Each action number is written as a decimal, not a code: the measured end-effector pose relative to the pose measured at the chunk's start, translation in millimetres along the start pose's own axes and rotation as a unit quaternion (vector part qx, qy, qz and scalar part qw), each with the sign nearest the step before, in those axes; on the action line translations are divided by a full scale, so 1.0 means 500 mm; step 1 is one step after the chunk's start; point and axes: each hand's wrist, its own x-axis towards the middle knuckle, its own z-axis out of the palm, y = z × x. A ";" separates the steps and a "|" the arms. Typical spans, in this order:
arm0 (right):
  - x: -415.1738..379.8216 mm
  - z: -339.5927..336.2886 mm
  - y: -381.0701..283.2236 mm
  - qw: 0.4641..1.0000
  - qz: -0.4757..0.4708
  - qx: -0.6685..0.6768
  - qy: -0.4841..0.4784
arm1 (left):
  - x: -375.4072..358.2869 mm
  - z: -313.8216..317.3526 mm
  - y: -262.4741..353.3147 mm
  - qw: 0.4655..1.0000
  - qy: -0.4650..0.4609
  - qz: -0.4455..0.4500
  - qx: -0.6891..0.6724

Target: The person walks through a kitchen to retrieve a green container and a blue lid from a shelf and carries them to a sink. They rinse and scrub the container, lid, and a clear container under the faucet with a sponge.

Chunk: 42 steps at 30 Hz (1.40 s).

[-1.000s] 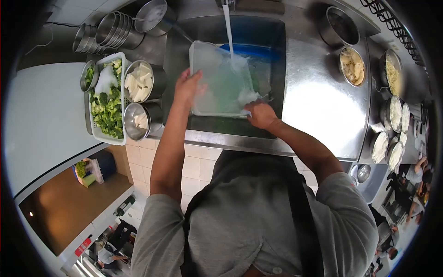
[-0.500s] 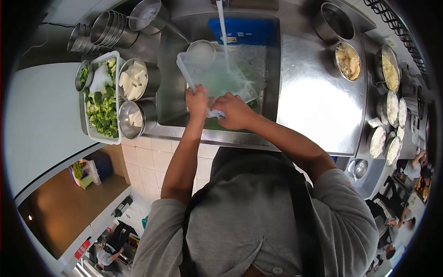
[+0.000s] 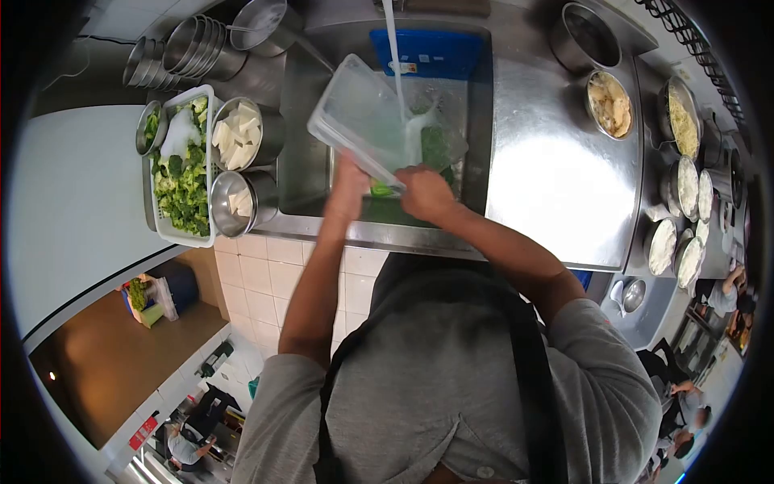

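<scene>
A translucent plastic container (image 3: 363,113) is tilted over the metal sink (image 3: 302,181), held in both my hands. My left hand (image 3: 348,192), smeared by motion, is closed on its near left edge. At its near right corner, my right hand (image 3: 429,195) is closed on the rim. A stream of water (image 3: 395,60) runs down beside the container's right side. Below, something green (image 3: 435,149) lies in the sink, partly under water. A blue plastic bin (image 3: 439,52) stands against the sink's far wall.
Left of the sink are a white basket of broccoli (image 3: 211,169), metal pots of white chunks (image 3: 239,133) and stacked metal pots (image 3: 189,48). A steel counter (image 3: 556,161) on the right bears a large pot (image 3: 588,36) and a bowl of pale food (image 3: 610,105). Other people work farther off.
The container has turned and tipped, its far end now up and left, covering the round pot behind. My right hand has shifted slightly right; the whitish thing by it no longer shows.
</scene>
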 end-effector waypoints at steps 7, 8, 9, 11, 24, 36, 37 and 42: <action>0.013 0.018 -0.081 0.987 -0.091 0.121 -0.047 | 0.000 0.020 -0.027 0.935 0.240 0.086 0.246; 0.008 0.022 -0.078 0.986 -0.109 0.112 -0.061 | 0.001 0.013 -0.009 0.932 0.232 0.073 0.270; 0.006 0.026 -0.067 0.982 -0.115 0.136 -0.066 | -0.001 0.011 0.004 0.928 0.225 0.058 0.293; 0.004 0.042 -0.020 0.972 -0.126 0.183 -0.075 | -0.008 0.022 0.013 0.925 0.218 0.105 0.294; 0.040 0.042 0.176 0.980 -0.045 -0.178 -0.079 | -0.072 0.055 0.082 0.894 0.120 0.099 0.420; 0.156 0.070 -0.029 0.969 0.000 0.111 0.221 | -0.069 0.025 0.064 0.959 0.119 0.039 0.254; 0.119 0.063 -0.066 0.971 -0.058 0.128 0.195 | -0.046 -0.006 0.051 0.955 0.108 0.101 0.257; 0.031 0.076 0.043 0.981 -0.012 0.168 0.096 | -0.081 -0.014 0.089 0.968 0.129 0.069 0.205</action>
